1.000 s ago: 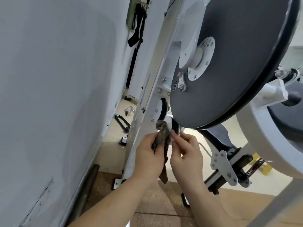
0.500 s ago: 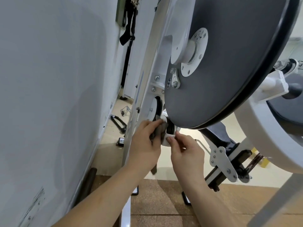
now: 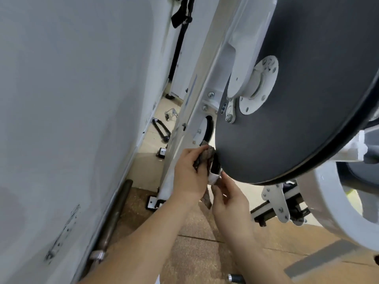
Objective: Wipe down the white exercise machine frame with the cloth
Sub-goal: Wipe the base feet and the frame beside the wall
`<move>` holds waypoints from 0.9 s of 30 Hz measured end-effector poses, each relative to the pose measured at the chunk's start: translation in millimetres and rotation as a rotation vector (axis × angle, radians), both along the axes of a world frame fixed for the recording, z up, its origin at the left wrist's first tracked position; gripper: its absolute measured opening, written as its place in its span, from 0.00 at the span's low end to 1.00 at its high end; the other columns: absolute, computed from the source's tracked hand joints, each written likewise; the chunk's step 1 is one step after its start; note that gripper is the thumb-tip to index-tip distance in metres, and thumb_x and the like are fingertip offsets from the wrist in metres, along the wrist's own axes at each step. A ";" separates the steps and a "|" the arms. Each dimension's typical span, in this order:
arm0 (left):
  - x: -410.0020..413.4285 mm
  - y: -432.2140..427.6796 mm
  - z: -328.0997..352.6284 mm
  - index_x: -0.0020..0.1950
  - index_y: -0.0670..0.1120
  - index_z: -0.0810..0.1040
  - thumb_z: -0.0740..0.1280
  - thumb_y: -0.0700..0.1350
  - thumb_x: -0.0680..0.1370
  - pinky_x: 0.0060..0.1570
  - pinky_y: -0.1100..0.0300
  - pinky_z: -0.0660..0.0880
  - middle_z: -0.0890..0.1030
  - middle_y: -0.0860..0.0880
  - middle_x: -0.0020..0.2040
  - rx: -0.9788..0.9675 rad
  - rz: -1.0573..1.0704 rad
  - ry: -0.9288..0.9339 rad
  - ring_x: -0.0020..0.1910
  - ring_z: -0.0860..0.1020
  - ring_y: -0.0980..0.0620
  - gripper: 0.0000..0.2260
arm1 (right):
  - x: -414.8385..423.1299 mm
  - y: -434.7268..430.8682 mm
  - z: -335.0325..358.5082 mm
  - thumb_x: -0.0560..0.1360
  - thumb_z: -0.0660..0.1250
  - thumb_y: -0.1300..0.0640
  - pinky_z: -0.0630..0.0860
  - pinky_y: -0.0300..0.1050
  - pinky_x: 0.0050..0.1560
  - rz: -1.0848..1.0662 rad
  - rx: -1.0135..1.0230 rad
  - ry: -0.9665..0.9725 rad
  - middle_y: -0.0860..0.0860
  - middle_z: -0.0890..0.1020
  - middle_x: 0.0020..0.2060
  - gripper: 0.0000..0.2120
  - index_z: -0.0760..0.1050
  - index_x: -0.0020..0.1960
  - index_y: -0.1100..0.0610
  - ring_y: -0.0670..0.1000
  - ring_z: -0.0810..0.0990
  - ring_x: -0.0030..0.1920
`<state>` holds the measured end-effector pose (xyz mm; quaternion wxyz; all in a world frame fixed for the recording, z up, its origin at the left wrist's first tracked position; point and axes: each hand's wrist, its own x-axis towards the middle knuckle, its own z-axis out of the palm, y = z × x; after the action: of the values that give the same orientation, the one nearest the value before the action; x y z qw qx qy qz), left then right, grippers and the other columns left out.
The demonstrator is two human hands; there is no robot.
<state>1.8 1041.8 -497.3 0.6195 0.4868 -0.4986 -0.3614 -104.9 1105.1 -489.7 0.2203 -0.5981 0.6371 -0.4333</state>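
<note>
The left hand (image 3: 189,175) is closed around a bunched grey-brown cloth (image 3: 205,158), pressing it against the white frame (image 3: 196,95) just below a round opening in the upright and right at the lower edge of the big dark disc (image 3: 297,111). A tail of the cloth hangs down between the two wrists. The right hand (image 3: 231,198) sits just beside the left, its fingers (image 3: 224,177) pinching a small white part with a black piece in it at the disc's bottom rim; the grip is narrow, thumb and fingertips drawn together. The frame's upright leans from upper right down to a foot plate (image 3: 152,201) on the floor (image 3: 196,238), which is brown and speckled here and pale tile farther back. A white hub (image 3: 258,87) with bolts is fixed to the centre of the disc. To the left stands a large pale grey wall (image 3: 71,119), with a dark bar (image 3: 114,214) lying along its base. A black handle (image 3: 161,130) lies on the tile beyond the frame. At the right, a curved white guard (image 3: 336,212) and a white bracket (image 3: 276,203) sit below the disc.
</note>
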 end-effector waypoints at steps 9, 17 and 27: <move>34.0 83.5 -0.3 0.61 0.44 0.83 0.64 0.35 0.82 0.43 0.62 0.81 0.83 0.50 0.47 0.602 -0.296 -0.038 0.38 0.82 0.60 0.12 | 17.0 35.4 61.3 0.84 0.64 0.57 0.71 0.41 0.66 -0.044 0.480 -0.013 0.43 0.75 0.72 0.24 0.66 0.79 0.48 0.42 0.75 0.67; 72.8 115.7 120.4 0.57 0.58 0.84 0.69 0.42 0.81 0.47 0.56 0.81 0.86 0.55 0.47 0.653 -0.126 0.087 0.46 0.84 0.54 0.12 | 55.3 69.6 166.1 0.83 0.64 0.50 0.79 0.43 0.57 0.106 0.628 0.118 0.40 0.85 0.48 0.10 0.82 0.60 0.47 0.42 0.82 0.53; 96.8 93.9 252.2 0.50 0.48 0.85 0.69 0.32 0.77 0.41 0.43 0.82 0.86 0.43 0.43 0.661 -0.048 0.215 0.42 0.85 0.39 0.12 | 86.5 43.7 358.1 0.82 0.65 0.47 0.81 0.39 0.53 0.403 0.443 0.264 0.37 0.84 0.51 0.11 0.81 0.62 0.42 0.38 0.82 0.51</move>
<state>98.5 1135.7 -245.1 0.4686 0.6084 -0.2978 -0.5671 -18.4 1148.7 -131.6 0.3419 -0.7008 0.6077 -0.1506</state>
